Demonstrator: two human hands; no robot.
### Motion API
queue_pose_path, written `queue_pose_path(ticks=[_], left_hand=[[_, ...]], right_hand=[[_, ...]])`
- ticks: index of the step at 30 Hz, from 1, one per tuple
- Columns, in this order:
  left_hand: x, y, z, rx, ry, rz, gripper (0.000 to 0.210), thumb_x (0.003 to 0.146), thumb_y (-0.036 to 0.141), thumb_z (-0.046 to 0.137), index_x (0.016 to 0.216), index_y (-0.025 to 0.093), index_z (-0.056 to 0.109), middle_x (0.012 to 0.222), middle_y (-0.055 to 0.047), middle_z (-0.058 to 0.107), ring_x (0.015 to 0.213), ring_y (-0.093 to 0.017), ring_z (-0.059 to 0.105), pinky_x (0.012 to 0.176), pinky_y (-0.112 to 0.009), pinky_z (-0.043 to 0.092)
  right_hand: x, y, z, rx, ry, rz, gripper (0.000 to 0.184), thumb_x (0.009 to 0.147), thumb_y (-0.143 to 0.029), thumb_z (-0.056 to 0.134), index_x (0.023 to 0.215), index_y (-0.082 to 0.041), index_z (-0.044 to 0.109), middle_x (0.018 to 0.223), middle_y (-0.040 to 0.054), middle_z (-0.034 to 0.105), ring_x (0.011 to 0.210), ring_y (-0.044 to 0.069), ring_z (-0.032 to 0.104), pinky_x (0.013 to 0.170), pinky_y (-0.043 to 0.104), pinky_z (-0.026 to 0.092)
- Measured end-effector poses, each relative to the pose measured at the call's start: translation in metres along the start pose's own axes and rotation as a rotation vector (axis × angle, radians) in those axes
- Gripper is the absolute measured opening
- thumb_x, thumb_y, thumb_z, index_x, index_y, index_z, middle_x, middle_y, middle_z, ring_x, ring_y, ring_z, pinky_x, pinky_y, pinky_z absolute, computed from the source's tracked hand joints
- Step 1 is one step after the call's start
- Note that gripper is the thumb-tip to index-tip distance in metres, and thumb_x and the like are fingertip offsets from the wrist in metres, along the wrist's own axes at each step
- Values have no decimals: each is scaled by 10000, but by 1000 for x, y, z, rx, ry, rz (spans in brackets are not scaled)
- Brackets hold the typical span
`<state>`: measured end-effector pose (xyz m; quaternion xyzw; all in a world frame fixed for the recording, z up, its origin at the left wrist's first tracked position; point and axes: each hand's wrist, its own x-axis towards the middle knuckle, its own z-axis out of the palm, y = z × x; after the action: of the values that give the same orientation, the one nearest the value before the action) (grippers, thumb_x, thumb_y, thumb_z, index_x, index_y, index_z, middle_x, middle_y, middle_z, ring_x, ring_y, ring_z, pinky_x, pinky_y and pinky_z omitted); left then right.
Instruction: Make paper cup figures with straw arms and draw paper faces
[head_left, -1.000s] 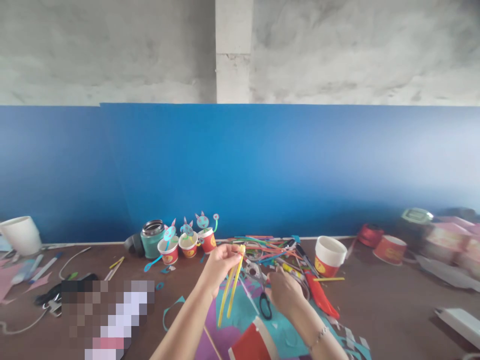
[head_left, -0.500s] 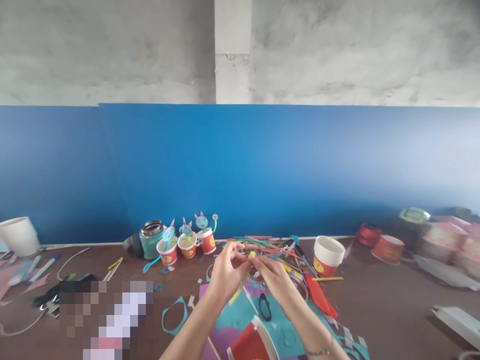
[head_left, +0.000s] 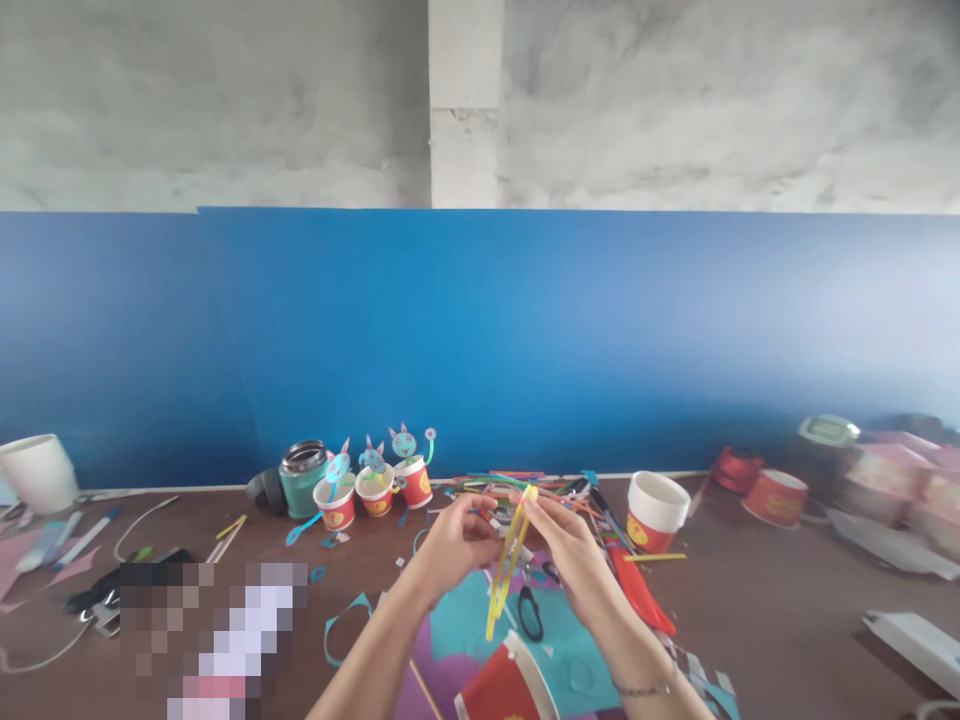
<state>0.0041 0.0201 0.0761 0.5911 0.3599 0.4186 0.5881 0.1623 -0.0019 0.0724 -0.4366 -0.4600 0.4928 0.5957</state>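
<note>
Yellow straws transferred: right hand pinches their top (left hand freed, part-open, apparently empty), short of the worktop's far edge.

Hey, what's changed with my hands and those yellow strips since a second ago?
Your bare right hand came up leftward and now pinches the long thin yellow strips, which shifted right; your bare left hand apparently let go. Three small red-and-white paper cups stayed put.
</note>
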Motion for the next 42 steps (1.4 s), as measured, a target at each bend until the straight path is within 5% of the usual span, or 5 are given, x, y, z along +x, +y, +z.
queue_pose_path(ticks=[17, 25, 30, 36, 42], left_hand=[[-19, 25, 0, 401, -255, 517, 215, 810, 146, 593, 968, 249, 696, 1001, -62, 579, 986, -200, 548, 905, -296, 407], [-18, 25, -2, 154, -251, 330, 184, 812, 364, 620, 842, 183, 638, 868, -56, 600, 832, -178, 570, 768, -275, 445], [-12, 17, 8, -212, -97, 172, 361, 703, 458, 719, 881, 185, 564, 749, -16, 633, 659, -142, 590, 651, -267, 451], [-4, 4, 20, -249, 20, 19, 387, 623, 433, 778, 830, 132, 651, 657, -29, 663, 564, -124, 589, 574, -241, 436], [-1, 2, 23, -220, 214, 92, 297, 668, 358, 731, 867, 138, 713, 726, -48, 703, 622, -137, 606, 591, -235, 449]], right_hand=[[-6, -11, 5, 344, -3, 193, 365, 605, -371, 800, 883, -147, 724, 744, 44, 700, 636, 156, 622, 557, 241, 484], [-9, -15, 6, 278, -76, 153, 373, 653, -415, 764, 936, -177, 719, 726, 29, 702, 649, 161, 632, 611, 255, 493], [-11, -13, 5, 197, -128, 73, 430, 724, -472, 697, 1044, -186, 685, 787, 51, 712, 714, 193, 645, 644, 287, 494], [-10, -12, 7, -76, -120, -33, 441, 754, -516, 636, 1021, -168, 678, 823, 53, 697, 764, 210, 631, 655, 293, 488], [-13, -9, 9, -457, 134, -334, 416, 783, -422, 600, 1122, -191, 533, 936, 74, 654, 789, 201, 615, 653, 284, 488]])
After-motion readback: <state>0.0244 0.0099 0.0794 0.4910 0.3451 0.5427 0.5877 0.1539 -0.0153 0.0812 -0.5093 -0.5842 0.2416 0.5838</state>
